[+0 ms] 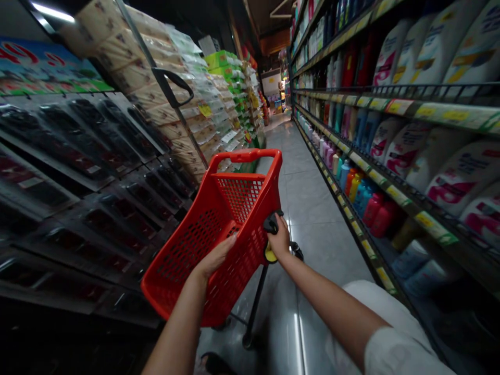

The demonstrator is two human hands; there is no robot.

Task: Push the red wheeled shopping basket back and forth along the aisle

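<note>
A red plastic shopping cart with perforated sides stands tilted in the view on dark wheeled legs. On its near side rim rests my left hand, fingers stretched along the edge. My right hand is wrapped round a black part at the cart's side, beside a round yellow piece. No goods show in the visible part of the cart's basket.
Shelves of bottles line the right side. Stacked packages and a rack of dark packaged items stand on the left. Grey tiled floor runs ahead between them. A shoe shows at the bottom.
</note>
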